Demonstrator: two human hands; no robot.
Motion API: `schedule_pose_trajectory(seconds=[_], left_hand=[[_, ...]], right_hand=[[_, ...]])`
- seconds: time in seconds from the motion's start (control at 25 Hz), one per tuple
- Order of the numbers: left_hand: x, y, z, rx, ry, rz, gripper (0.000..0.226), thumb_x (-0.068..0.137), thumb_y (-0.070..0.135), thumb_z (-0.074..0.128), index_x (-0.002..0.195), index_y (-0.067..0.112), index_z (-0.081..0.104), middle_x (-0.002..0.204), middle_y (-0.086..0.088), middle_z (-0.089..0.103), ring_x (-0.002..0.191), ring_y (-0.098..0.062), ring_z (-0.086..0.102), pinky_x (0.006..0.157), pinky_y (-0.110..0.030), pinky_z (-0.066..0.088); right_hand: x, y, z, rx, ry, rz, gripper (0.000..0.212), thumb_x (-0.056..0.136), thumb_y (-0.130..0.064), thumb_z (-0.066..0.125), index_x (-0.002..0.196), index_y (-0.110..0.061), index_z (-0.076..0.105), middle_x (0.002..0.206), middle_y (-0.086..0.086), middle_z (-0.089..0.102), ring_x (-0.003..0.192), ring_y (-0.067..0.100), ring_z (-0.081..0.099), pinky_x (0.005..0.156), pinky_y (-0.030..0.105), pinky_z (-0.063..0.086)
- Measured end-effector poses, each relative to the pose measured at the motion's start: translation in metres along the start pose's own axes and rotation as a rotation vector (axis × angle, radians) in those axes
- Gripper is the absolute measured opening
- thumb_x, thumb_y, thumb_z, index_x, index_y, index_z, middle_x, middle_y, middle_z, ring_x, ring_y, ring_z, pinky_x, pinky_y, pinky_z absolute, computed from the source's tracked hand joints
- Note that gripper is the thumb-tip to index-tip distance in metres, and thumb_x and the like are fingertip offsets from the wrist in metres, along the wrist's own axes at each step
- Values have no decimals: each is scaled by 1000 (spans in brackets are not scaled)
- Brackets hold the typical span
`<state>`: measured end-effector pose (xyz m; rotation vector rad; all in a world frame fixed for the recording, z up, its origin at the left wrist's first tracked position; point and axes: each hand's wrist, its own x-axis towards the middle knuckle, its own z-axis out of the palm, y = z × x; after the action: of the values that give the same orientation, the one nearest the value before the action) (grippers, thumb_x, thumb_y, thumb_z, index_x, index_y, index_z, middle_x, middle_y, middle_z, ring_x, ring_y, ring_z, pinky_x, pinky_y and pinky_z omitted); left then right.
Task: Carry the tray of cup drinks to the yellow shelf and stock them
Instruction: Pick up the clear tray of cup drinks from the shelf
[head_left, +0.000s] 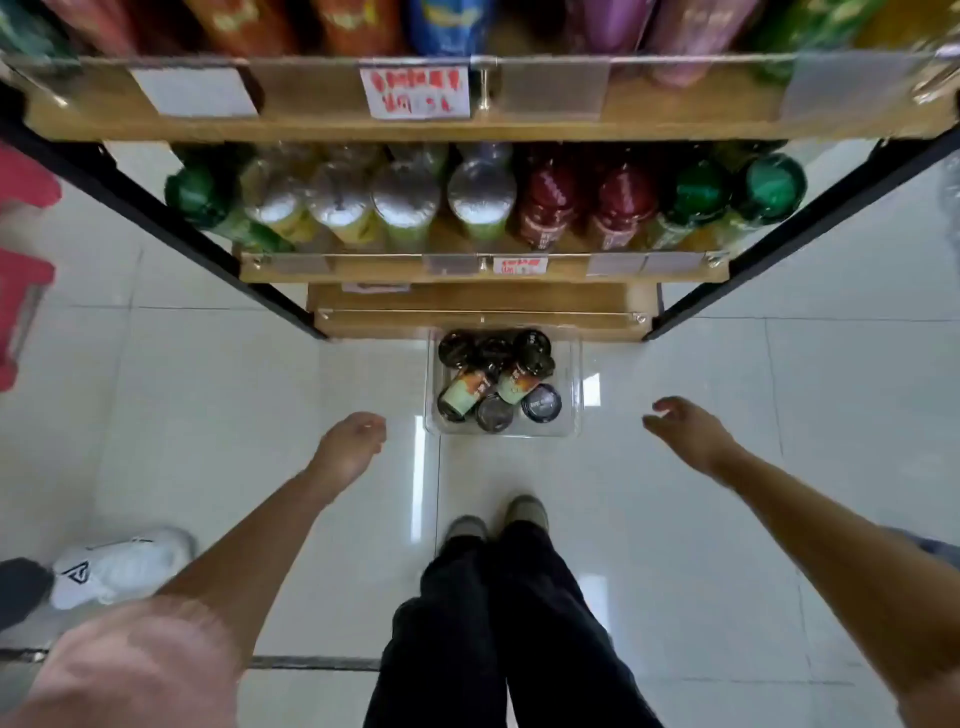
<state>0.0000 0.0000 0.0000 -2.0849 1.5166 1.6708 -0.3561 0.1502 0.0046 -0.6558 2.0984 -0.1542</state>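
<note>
Two hands are stretched forward above the floor (208, 389), and both are empty. The left hand (353, 441) is seen from its back, with its fingers bent loosely downward and holding nothing. The right hand (685, 431) has its fingers a little apart and only lightly curved, also with nothing in them.

Between the two hands and a little further forward, the clear plastic tray (570, 374) stands on the floor, just in front of the lowest board of the shelf (483, 270). No hand touches it. Inside the tray are several cup drinks (540, 402). Most of them stand upright and show dark round lids, and two lie tilted, so their green and orange labels are visible.

The shelf has yellow wooden boards in a black frame. On its middle board stands a row of bottles (405, 202) with green, silver and dark red tops. A white price label (415, 93) with red writing hangs on the upper board.

The person's own shoes (524, 512) are behind the tray. A white shoe (119, 566) of another person is at the left.
</note>
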Motion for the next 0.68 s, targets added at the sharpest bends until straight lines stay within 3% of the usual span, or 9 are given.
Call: schedule_pose_trajectory(seconds=[0.12,0.24,0.36,0.44,0.52,0.6,0.68], left_hand=[[117,-8,34,78,33,81,22,93,16,49,110,13,61,121,-13,61,104,-26,56,81,-28,40],[228,-38,81,296,64,107,40,96,30,43,131,10,50,140,-11,49,125,-30,45,97,-27,33],[300,-73,132,371,80,90,63,94,44,43,141,4,32,144,-18,42,130,-33,40,99,-33,34],[323,-88,154,290,169,100,61,93,44,46,136,1,35,129,-22,54,119,-35,50,86,-33,38],[332,-102,163,262,334,221,39,94,36,47,112,2,49,106,-19,63,98,-35,58,74,-31,38],[338,-110,163,307,434,331,25,93,31,49,89,6,45,84,-16,60,77,-33,55,64,-33,37],[341,-113,161,326,468,392,26,93,28,51,81,8,39,71,-11,54,65,-30,50,58,-33,35]], right_hand=[[111,4,39,-12,27,-38,53,90,-36,53,134,-10,40,113,15,58,91,23,49,78,28,36],[211,28,107,-17,27,-36,63,90,-38,53,140,-6,29,106,16,53,97,28,51,78,31,38],[286,57,168,23,111,26,69,89,-41,54,141,-5,27,134,23,48,120,40,47,93,40,40],[312,69,194,95,180,53,65,87,-44,54,135,-5,34,133,24,50,118,40,48,89,39,41],[325,77,214,106,283,3,56,85,-46,56,122,-6,42,119,19,59,106,38,55,79,36,40],[333,82,223,71,363,-42,50,83,-46,58,110,-8,43,100,11,61,91,33,57,72,34,39],[340,81,226,65,400,-42,43,82,-46,60,100,-10,44,89,6,55,81,28,51,68,34,37]])
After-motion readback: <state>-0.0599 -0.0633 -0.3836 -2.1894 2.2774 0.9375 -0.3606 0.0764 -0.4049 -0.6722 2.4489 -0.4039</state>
